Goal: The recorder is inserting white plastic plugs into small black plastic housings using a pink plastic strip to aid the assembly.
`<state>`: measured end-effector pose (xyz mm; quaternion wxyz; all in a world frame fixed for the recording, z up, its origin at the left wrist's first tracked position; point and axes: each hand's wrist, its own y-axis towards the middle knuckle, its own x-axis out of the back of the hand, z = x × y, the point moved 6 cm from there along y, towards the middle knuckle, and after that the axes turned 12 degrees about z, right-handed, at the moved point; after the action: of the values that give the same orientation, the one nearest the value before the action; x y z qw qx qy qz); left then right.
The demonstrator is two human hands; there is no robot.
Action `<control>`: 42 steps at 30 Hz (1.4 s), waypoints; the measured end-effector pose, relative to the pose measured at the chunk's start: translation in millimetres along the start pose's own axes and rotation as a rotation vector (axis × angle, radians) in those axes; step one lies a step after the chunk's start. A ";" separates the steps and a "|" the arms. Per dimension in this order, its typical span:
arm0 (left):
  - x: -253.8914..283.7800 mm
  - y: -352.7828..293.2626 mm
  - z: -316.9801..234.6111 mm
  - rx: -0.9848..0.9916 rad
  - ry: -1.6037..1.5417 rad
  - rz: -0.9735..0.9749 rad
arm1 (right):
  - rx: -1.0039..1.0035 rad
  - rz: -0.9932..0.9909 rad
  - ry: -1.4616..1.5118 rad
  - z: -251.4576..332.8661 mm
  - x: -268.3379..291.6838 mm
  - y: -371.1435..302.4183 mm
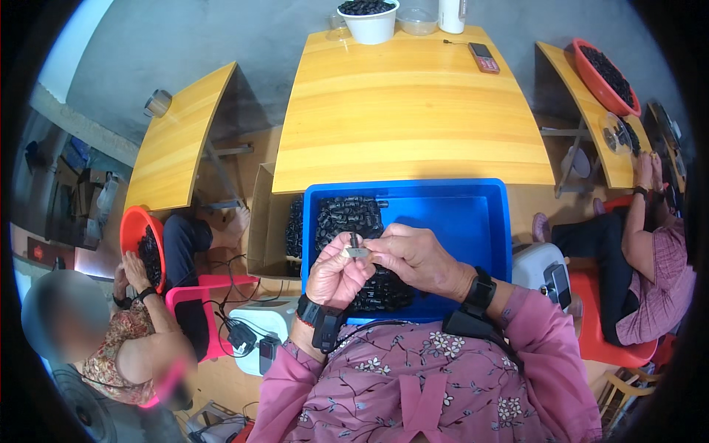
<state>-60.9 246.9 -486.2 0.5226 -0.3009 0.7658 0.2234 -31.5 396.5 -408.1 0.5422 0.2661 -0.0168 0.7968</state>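
My left hand (336,275) is closed, its fingertips pinching a small black cylindrical part (354,241) that stands upright. Against that part lies a small pale flat piece, perhaps metal (356,252). My right hand (417,258) meets the left one there, its thumb and forefinger closed at the end of the pale piece. Both hands are over a blue tray (443,184). Many small black parts (347,215) are heaped along the tray's left side, and some lie under my hands. The fingers partly hide what they hold.
Beyond the tray stands a wooden table (406,111) with a white tub (371,26), clear bowl (417,21) and phone (484,57). A cardboard box (262,221) sits left of the tray. People work on both sides, near red basins (133,221) of black parts.
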 end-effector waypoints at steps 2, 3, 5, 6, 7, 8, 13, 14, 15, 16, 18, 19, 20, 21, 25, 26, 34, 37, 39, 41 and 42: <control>-1.9 0.3 0.4 -0.006 -0.002 0.005 | -0.015 0.016 -0.027 0.1 -0.8 0.1; -2.8 0.2 0.0 -0.011 -0.003 0.010 | -0.013 0.018 -0.027 1.5 -0.6 1.3; -0.4 1.6 1.3 -0.001 -0.001 0.019 | -0.002 0.008 -0.059 3.9 0.4 2.6; 0.3 2.0 2.1 0.006 0.004 0.028 | -0.005 0.008 -0.059 2.8 -0.2 3.0; 0.0 1.8 2.0 0.006 0.004 0.027 | -0.001 0.005 -0.070 2.4 -0.7 3.5; -0.4 1.5 1.8 0.005 0.008 0.029 | 0.002 0.002 -0.081 2.1 -1.1 3.8; -3.9 0.8 2.1 0.001 -0.007 0.011 | 0.000 -0.009 -0.074 -1.3 -1.0 4.4; -4.0 1.1 2.6 0.004 -0.017 0.015 | -0.006 -0.007 -0.073 -2.8 -0.6 4.6; -4.1 1.3 3.1 0.007 -0.027 0.019 | -0.007 -0.007 -0.074 -3.9 -0.4 4.6; -3.8 0.9 2.7 0.006 -0.026 0.019 | -0.001 -0.005 -0.069 -4.0 -0.6 4.8; -2.5 -0.3 1.6 0.005 -0.009 0.017 | 0.005 -0.002 -0.064 -3.2 -1.1 5.2; -3.3 -0.1 1.8 0.006 -0.010 0.018 | -0.001 0.000 -0.055 -3.4 -1.4 5.1; -3.7 -0.3 1.7 0.003 -0.004 0.000 | -0.007 0.003 -0.046 -3.8 -1.6 5.0; -3.4 -0.4 1.5 0.000 0.003 -0.019 | -0.008 0.002 -0.046 -4.3 -1.2 5.0; -2.2 0.1 1.5 0.008 0.017 -0.006 | -0.010 0.022 -0.040 -8.2 -1.9 3.6; -2.7 0.5 1.9 0.016 0.007 0.014 | -0.011 0.028 -0.030 -10.1 -2.2 3.0; -3.4 5.8 -1.6 -0.008 0.115 -0.017 | 0.026 0.022 0.122 0.0 -4.6 -1.3; 0.9 4.0 -0.4 -0.023 0.087 -0.025 | 0.036 0.011 0.044 -0.6 -3.8 -0.1; 0.8 3.5 0.7 -0.008 -0.001 0.042 | 0.000 -0.002 0.009 -2.8 -2.0 0.8; 3.0 2.3 0.7 -0.011 -0.004 0.034 | 0.002 0.000 -0.004 -1.1 -1.4 1.6; 3.9 1.8 0.6 -0.012 -0.006 0.027 | 0.005 -0.001 -0.016 0.2 -1.0 2.1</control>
<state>-62.8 247.7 -490.0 0.5201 -0.2932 0.7668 0.2359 -33.0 394.7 -407.9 0.5416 0.2738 -0.0190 0.7946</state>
